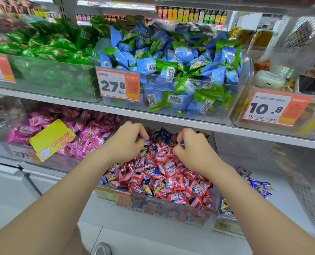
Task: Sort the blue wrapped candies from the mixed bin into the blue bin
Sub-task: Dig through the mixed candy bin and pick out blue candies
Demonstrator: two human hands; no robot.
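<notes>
Both grips seemingly pinch candies.

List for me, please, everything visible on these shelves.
mixed bin: one, clear, lower shelf centre, heaped with red and dark-blue candies
blue bin: one, clear, right of it, few blue candies
pink candies: many, lower-left bin
green packets: many, upper-left bin
blue-green packets: many, upper-centre bin
orange price tags: three, upper bins' fronts
yellow tag: one, on pink bin
left hand: one, fingers curled, in mixed bin
right hand: one, fingers curled, in mixed bin
</notes>
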